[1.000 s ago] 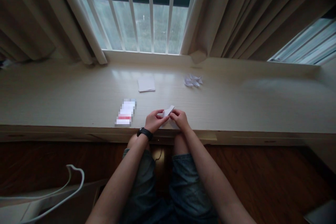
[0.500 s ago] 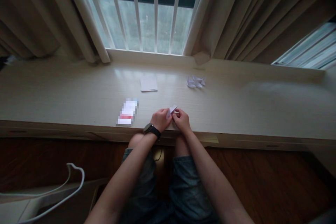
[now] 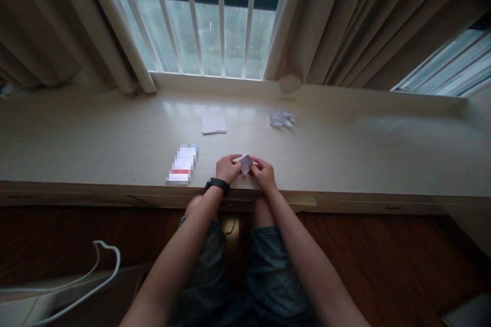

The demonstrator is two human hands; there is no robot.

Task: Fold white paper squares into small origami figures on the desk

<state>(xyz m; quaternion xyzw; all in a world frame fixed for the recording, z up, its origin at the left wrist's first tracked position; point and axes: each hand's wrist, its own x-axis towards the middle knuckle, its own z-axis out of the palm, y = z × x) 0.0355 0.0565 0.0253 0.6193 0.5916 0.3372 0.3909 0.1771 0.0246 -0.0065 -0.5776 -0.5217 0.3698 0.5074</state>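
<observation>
A small folded piece of white paper (image 3: 246, 163) is held between my two hands, just above the front part of the pale tabletop (image 3: 337, 158). My left hand (image 3: 229, 168), with a black watch (image 3: 218, 185) on its wrist, pinches the paper's left side. On the other side, the fingers of my right hand (image 3: 264, 172) grip its right edge. The paper looks roughly diamond-shaped, with a point at the top. Beyond my hands lies a stack of white paper sheets (image 3: 214, 123). Several folded white paper pieces (image 3: 283, 118) sit together to the right of that stack.
A blurred-out phone-shaped object (image 3: 183, 164) lies left of my hands near the table's front edge. Behind the table are a barred window (image 3: 207, 36) and beige curtains (image 3: 330, 20). A white looped frame (image 3: 115, 260) stands at the lower left.
The folded paper has turned from a narrow, slanted view to a broader diamond facing me. My hands have moved slightly apart around it, and the whole view has shifted a little.
</observation>
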